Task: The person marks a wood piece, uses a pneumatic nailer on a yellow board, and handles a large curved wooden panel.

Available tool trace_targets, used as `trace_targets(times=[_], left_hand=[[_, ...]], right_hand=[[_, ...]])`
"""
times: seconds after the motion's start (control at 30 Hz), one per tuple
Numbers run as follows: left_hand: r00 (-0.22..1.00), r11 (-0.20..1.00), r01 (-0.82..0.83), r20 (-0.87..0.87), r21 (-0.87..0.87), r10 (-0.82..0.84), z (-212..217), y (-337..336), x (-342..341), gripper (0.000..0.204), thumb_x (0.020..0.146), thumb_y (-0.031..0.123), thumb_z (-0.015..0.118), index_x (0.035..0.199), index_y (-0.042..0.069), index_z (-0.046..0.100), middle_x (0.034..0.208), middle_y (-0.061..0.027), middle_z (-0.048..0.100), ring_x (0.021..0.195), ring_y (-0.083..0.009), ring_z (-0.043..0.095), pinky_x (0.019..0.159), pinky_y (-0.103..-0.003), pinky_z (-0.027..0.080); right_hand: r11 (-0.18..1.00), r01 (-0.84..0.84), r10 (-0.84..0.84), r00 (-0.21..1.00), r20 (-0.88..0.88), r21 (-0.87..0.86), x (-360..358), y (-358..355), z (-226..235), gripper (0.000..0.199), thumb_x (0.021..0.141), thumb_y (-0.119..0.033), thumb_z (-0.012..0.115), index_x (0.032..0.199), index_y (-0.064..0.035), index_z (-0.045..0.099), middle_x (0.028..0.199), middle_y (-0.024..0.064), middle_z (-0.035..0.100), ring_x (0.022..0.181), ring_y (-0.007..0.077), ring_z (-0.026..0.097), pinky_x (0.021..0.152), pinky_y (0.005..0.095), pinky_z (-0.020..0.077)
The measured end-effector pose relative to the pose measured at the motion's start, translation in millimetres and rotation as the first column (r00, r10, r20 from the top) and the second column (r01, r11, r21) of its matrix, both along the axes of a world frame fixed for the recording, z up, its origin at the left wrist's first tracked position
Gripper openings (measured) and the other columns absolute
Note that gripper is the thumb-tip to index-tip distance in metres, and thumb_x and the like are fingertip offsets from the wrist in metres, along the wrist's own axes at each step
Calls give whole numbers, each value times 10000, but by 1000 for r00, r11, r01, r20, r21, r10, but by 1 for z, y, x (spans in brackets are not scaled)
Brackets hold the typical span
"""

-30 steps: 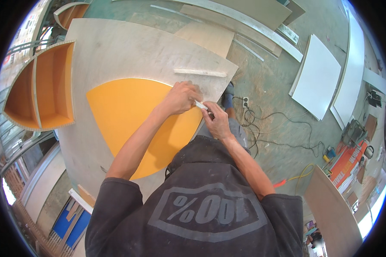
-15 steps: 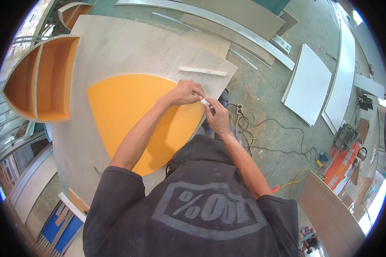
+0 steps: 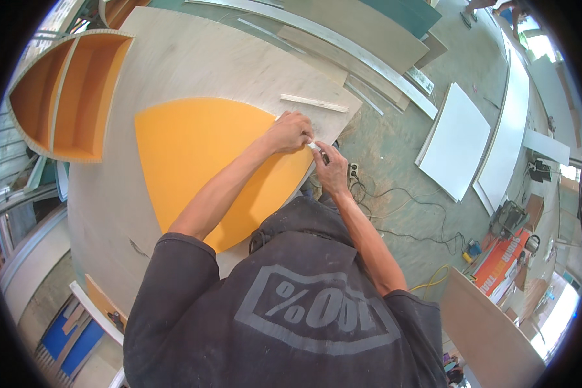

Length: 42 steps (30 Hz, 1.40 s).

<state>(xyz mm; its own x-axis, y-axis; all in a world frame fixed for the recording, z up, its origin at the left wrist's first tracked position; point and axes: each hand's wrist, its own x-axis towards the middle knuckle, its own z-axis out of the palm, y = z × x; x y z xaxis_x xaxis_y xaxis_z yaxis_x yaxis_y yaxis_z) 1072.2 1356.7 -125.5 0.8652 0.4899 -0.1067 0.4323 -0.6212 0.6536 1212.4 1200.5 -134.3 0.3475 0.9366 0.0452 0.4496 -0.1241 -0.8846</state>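
A yellow panel with curved edges (image 3: 200, 155) lies flat on the pale worktable (image 3: 194, 58). Over its right-hand corner my two hands meet, fingers closed. Between their fingertips sits a small white piece (image 3: 313, 145), too small to name more closely. My left hand (image 3: 291, 132) pinches it from the left, above the panel. From the right, my right hand (image 3: 332, 169) grips its other side, just past the panel's corner. Something dark shows among the right fingers; I cannot make out what it is.
A narrow pale strip (image 3: 313, 103) lies beyond my hands on the table. At the left stands an orange-lined arched shelf box (image 3: 87, 97). Long boards (image 3: 343, 45) lie past the far edge. White panels (image 3: 456, 142), a power strip (image 3: 353, 171) and black cables (image 3: 427, 205) are on the floor at right.
The whole view has shifted a little, and people's legs and arms now show at the far upper right. My hands stay together at the white piece, with hardly any change in grip.
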Motion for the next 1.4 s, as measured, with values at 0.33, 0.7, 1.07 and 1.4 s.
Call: trace_targets(times=[0.33, 0.7, 1.07, 1.4], left_hand=[[998, 995, 6, -65, 95, 0, 3, -4, 2, 60, 820, 169, 719, 855, 169, 767, 1027, 3, 691, 1092, -225, 600, 966, -397, 427], [999, 999, -14, -47, 51, 16, -4, -4, 7, 84, 833, 155, 694, 893, 148, 753, 1035, -17, 685, 1080, -244, 599, 957, -421, 441], [979, 999, 0, -203, 36, 7, 16, -8, 16, 121, 848, 138, 677, 934, 164, 757, 1104, 7, 689, 1121, -232, 590, 958, -439, 408], [986, 981, -56, -147, 185, 84, 24, -14, 16, 99, 854, 175, 726, 926, 187, 792, 1000, 39, 682, 1022, -198, 583, 980, -404, 365]], right_hand=[[999, -24, 25, 999, 24, -41, 1, -1, 1, 256, 948, -149, 709, 1174, -29, 712, 933, 180, 703, 785, 326, 688, 709, 408, 536], [999, -39, 39, 998, -49, -10, 4, 1, -14, 240, 964, -112, 668, 1184, -19, 652, 1046, 195, 681, 833, 347, 694, 705, 411, 545], [998, 34, -44, 968, -249, -43, 8, 1, -10, 281, 957, -118, 692, 1219, -25, 649, 1116, 176, 698, 924, 328, 711, 774, 385, 569], [996, 1, -28, 949, -314, -85, 11, 1, -18, 228, 965, -118, 685, 1157, -10, 628, 1075, 181, 689, 900, 329, 711, 755, 400, 567]])
